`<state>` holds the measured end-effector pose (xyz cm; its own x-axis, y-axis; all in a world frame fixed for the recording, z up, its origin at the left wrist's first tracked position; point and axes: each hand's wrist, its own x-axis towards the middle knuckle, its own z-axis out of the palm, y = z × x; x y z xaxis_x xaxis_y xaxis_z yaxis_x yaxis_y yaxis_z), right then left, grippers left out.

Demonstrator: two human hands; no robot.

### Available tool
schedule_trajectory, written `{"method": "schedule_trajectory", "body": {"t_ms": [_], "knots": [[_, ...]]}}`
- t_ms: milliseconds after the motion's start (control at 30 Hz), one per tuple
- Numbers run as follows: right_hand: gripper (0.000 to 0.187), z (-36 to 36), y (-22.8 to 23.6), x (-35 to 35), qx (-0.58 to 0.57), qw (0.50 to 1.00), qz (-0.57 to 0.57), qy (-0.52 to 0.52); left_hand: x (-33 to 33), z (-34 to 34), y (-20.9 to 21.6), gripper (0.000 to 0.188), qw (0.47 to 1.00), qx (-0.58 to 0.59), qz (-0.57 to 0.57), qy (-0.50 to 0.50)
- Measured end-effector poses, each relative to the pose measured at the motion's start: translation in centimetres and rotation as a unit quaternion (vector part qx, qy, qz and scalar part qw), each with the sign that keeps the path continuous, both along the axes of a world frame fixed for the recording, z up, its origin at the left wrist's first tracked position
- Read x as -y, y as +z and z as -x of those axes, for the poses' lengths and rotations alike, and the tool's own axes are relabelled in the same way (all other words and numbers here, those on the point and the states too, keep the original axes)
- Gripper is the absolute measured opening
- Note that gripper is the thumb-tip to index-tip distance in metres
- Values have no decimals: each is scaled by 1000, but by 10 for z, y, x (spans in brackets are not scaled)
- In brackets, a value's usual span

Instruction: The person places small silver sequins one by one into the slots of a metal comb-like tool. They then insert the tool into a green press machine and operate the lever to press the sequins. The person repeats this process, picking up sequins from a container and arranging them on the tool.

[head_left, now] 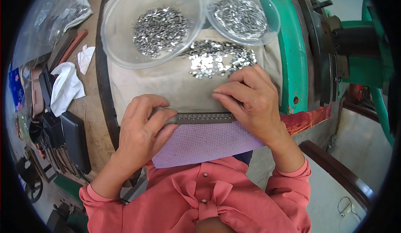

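Observation:
A dark, narrow slotted bar (204,118) lies across the near edge of the cloth-covered table, with a row of small pieces along it. My left hand (144,126) is closed on the bar's left end, thumb and fingers pinching it. Just above the bar's right part, my right hand (252,101) has thumb and forefinger pressed together; whatever is between them is too small to make out. Beyond my right hand, a loose pile of small shiny metal pieces (217,60) is spread over the beige cloth (146,80).
Two clear plastic tubs, a large one (109,45) and a smaller one (273,30), hold more metal pieces at the back. A green machine (292,66) borders the right side. White cloth (67,89) and tools lie left. A purple cloth (204,143) covers my lap.

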<state>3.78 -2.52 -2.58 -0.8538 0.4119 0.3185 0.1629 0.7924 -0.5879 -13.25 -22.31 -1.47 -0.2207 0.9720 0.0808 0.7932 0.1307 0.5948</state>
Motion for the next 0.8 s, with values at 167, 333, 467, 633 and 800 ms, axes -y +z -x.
{"method": "schedule_trajectory", "body": {"t_ms": [167, 333, 467, 633, 800], "knots": [[13, 3, 0, 5, 17, 1000, -8, -2, -2, 2, -4, 37, 1000, 15, -24, -4], [13, 9, 7, 12, 45, 998, 38, -30, -5, 3, -7, 36, 999, 25, -41, -10], [13, 11, 6, 15, 77, 996, -15, -35, 1, 5, -5, 36, 999, 35, -34, 9], [13, 13, 14, 21, 71, 994, 75, -40, 10, 5, -7, 34, 996, 62, -36, 49], [11, 22, 16, 25, 89, 990, 105, -19, 13, 5, -8, 32, 995, 80, -38, 51]]}}
